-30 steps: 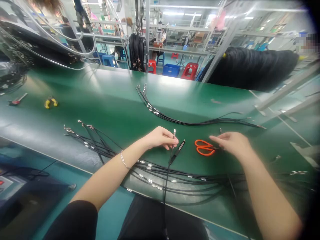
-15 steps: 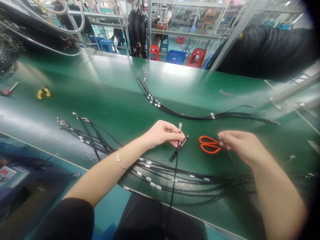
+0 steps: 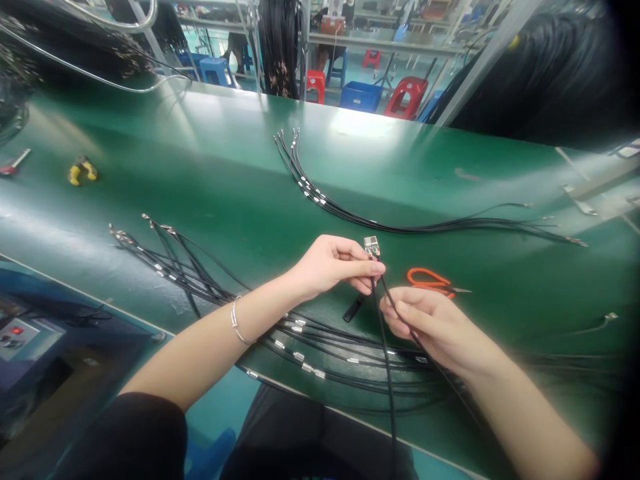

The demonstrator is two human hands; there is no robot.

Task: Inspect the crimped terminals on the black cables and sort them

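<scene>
My left hand [image 3: 345, 265] pinches two black cables just below their metal connectors [image 3: 371, 245], which sit side by side above the fingertips. One black cable [image 3: 387, 360] hangs from there toward my lap. Along the other, my right hand [image 3: 425, 320] grips the cable a little below the left fingertips. Orange-handled scissors [image 3: 429, 279] lie on the green table just beyond my right hand, their handles partly hidden. Beneath my left hand a black cutter [image 3: 354, 308] is partly covered. Under both forearms runs a bundle of black cables [image 3: 345, 377] with white labels.
Farther back on the green table [image 3: 200, 160] lies another bundle of labelled black cables [image 3: 350, 217]. Yellow-handled pliers [image 3: 83, 171] and a red-handled tool [image 3: 15, 163] rest at the left. Thick black cable masses hang at the rear, with a metal post [image 3: 480, 67] at the right.
My right hand has moved left, bringing its cable's connector beside the one in my left hand. Both cables now meet at the left fingertips. More of the scissors' blades show.
</scene>
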